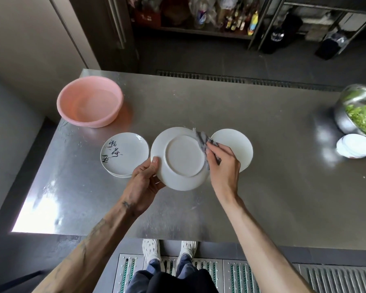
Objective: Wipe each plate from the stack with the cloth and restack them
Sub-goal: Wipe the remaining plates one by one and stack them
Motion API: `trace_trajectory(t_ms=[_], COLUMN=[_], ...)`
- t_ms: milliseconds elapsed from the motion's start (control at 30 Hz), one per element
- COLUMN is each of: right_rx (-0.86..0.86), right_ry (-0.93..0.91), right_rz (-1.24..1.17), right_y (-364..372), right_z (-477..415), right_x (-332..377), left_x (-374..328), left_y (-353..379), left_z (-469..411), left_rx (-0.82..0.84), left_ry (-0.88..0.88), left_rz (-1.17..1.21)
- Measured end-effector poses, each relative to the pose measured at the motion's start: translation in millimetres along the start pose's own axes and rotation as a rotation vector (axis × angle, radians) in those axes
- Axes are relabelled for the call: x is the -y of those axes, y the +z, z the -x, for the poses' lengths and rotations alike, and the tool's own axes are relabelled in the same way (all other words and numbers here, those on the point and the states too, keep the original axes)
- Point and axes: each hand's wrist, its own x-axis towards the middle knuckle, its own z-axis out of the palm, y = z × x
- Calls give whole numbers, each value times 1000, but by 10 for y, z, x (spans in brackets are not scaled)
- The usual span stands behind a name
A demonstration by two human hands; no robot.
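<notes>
The left hand (146, 180) grips the near-left rim of a round white ceramic plate (184, 159), thumb on its upturned underside. The right hand (224, 166) is curled round a crumpled grey cloth (202, 141) and presses it onto the plate's right edge. This one plate is held bottom-up over the middle of the stainless-steel bench (283, 187).

Just left of it stands a low stack of white plates with black brush lettering (123, 154); how many it holds cannot be told. Just right, partly behind the right hand, lies a plain white plate (238, 143). One pink plastic basin (90, 101) sits at the far left. One shiny metal bowl of green leaves (360, 112) stands at the right edge, beside a small pile of white dishes (355, 148).

Beyond the bench, metal shelving (199, 28) carries bottles, and drain grates (262, 278) line the floor.
</notes>
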Motion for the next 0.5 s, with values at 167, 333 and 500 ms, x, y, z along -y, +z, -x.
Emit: trace_trajectory(t_ms=[167, 333, 500], right_rx=[-24, -6, 140], right_ry=[-146, -179, -397], right_rz=[87, 95, 73], right_y=[176, 256, 398], right_z=[533, 228, 238], right_x=[74, 200, 311], left_x=[-5, 20, 50], left_y=[103, 162, 194], left_z=[-71, -101, -147], left_rx=[-21, 20, 44], left_ry=[19, 7, 5], left_rz=[1, -55, -8])
